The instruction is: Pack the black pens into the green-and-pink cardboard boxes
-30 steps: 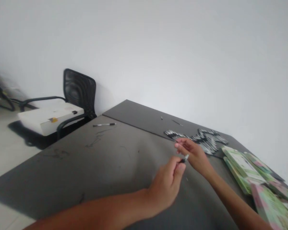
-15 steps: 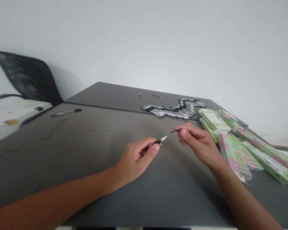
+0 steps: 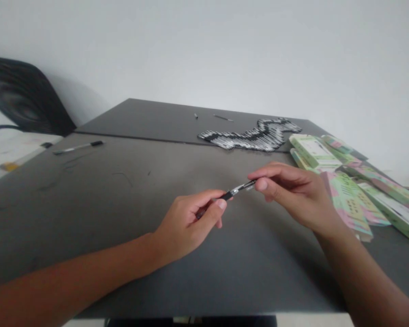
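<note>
The left hand (image 3: pixel 187 222) and right hand (image 3: pixel 293 193) pinch a slim black-and-silver pen (image 3: pixel 234 192) between them.
Each pinches one end; it looks light, stiff and slippery, surest held by the black barrel.

dark table (image 3: pixel 122 227) holds pens (image 3: pixel 248 138) and green boxes (image 3: pixel 313 152).

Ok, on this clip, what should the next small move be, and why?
Probably the right hand should ease the slim pen part a little further into the black-and-silver pen barrel held by the left hand, since the two pieces meet end to end, roughly in line. The exact fit is too small to see.
</note>
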The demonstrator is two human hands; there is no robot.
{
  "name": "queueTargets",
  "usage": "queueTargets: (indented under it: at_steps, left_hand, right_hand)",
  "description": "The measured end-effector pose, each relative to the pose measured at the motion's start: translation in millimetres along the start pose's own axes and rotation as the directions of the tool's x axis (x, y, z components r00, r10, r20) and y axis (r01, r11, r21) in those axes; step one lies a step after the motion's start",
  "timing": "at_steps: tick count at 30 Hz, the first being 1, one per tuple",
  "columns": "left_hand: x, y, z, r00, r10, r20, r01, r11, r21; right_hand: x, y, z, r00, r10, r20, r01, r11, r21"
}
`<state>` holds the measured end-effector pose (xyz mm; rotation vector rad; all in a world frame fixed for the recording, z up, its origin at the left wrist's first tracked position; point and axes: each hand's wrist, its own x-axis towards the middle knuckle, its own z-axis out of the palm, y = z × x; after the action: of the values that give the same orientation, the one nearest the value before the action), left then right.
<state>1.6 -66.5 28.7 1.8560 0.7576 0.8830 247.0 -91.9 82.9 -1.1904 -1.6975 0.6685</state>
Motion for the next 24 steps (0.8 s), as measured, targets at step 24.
queueTargets:
  at_steps: [24]
  left_hand:
    - [-0.3,-0.8,0.2,1.0,-0.019,0.012,0.019,0.999,-0.026]
  right_hand:
    - [1.5,10.4,-1.5,0.998,-0.032,-0.051,0.027,0.995,-0.095]
